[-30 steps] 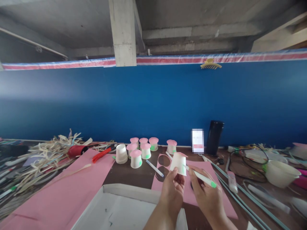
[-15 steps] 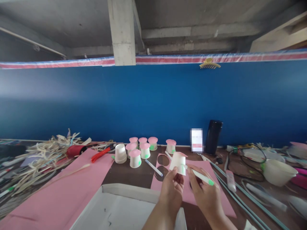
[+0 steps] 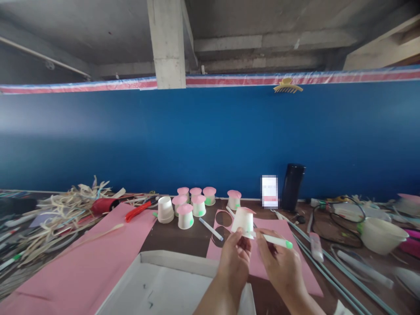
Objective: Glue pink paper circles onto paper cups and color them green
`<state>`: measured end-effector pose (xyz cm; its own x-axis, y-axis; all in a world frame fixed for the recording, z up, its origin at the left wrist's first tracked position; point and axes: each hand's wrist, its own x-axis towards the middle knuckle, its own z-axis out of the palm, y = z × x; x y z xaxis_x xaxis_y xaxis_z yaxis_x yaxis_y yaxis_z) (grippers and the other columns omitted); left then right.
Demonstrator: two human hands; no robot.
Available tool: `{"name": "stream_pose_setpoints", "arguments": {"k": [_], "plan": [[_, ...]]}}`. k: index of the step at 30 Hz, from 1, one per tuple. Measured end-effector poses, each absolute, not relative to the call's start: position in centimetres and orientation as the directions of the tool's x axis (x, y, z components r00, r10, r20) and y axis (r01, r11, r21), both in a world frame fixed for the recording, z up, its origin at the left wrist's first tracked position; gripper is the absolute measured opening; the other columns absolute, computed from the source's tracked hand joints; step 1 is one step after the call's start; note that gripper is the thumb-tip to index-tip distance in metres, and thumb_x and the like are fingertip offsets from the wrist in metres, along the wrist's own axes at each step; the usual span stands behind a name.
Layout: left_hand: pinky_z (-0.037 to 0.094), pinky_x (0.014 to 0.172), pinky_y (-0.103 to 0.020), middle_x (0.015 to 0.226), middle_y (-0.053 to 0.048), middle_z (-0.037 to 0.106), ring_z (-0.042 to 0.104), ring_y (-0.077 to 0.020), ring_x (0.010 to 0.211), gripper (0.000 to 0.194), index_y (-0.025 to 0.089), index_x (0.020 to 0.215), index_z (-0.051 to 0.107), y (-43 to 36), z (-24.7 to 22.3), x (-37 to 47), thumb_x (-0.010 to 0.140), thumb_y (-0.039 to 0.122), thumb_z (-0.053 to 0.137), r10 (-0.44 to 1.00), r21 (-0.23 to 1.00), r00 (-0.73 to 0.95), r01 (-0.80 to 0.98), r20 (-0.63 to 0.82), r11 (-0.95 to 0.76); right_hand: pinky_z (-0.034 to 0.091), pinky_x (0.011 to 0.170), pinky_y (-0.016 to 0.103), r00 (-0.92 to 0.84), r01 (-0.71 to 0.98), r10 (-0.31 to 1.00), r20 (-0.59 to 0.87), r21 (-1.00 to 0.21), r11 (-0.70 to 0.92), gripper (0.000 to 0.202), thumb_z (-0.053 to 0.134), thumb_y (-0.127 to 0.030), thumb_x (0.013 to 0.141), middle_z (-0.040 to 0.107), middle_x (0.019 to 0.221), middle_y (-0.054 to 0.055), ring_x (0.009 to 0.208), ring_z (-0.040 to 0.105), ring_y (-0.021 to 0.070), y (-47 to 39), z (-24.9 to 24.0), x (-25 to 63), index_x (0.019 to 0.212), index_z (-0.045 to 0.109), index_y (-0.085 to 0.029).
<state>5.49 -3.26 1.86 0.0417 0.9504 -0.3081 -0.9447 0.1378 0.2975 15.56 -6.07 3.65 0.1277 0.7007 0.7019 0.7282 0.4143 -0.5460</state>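
Note:
My left hand pinches an upside-down white paper cup by its lower rim, a pink paper disc showing on top of it. My right hand is closed on a white marker with a green end. The marker's tip meets the cup's side near the rim. Behind my hands, several upturned cups with pink tops and green patches stand in a group, and one more pink-topped cup stands to their right. A plain stack of white cups is at the left of the group.
Pink paper with round cut-outs lies under my hands. A white marker rests by it. A white tray is in front; more pink paper spreads left. A black bottle, cords and a white bowl are right.
The cup has turned a little in my left hand, and the green patch on its side no longer shows. The marker has swung flatter, its tip now lower at the cup's rim.

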Motion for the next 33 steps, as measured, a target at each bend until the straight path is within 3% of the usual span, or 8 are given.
{"name": "stream_pose_setpoints", "arguments": {"k": [10,27,33], "plan": [[0.052,0.06,-0.018,0.079,-0.007,0.059,0.06,-0.0092,0.064,0.006,0.012,0.079,0.057,-3.2,1.7,5.4,0.078,0.008,0.061,0.953,0.298,0.039,-0.945,-0.301,0.133,0.048,0.059,0.022,0.103,0.734,0.739,0.666,-0.552,0.395,0.034,0.046,-0.045,0.088,0.072,0.072,0.004,0.056,0.064,0.0153,-6.3,3.8,15.5,0.086,0.068,-0.02],[0.052,0.059,-0.017,0.082,-0.007,0.061,0.06,-0.0087,0.066,0.005,0.011,0.081,0.058,-3.3,1.9,5.6,0.08,0.006,0.06,0.952,0.301,0.048,-0.943,-0.302,0.143,0.051,0.072,0.026,0.147,0.726,0.622,0.769,-0.511,0.46,0.03,0.049,-0.039,0.087,0.071,0.091,0.008,0.08,0.067,0.019,-5.3,2.7,15.9,0.096,0.067,-0.017],[0.051,0.059,-0.017,0.08,-0.006,0.061,0.06,-0.0084,0.064,0.006,0.011,0.081,0.058,-3.3,1.9,5.5,0.079,0.006,0.061,0.949,0.288,0.056,-0.946,-0.31,0.15,0.051,0.074,0.027,0.129,0.728,0.644,0.754,-0.513,0.456,0.03,0.048,-0.04,0.088,0.071,0.092,0.008,0.082,0.067,0.0195,-5.5,2.9,16.0,0.096,0.067,-0.018]]}}
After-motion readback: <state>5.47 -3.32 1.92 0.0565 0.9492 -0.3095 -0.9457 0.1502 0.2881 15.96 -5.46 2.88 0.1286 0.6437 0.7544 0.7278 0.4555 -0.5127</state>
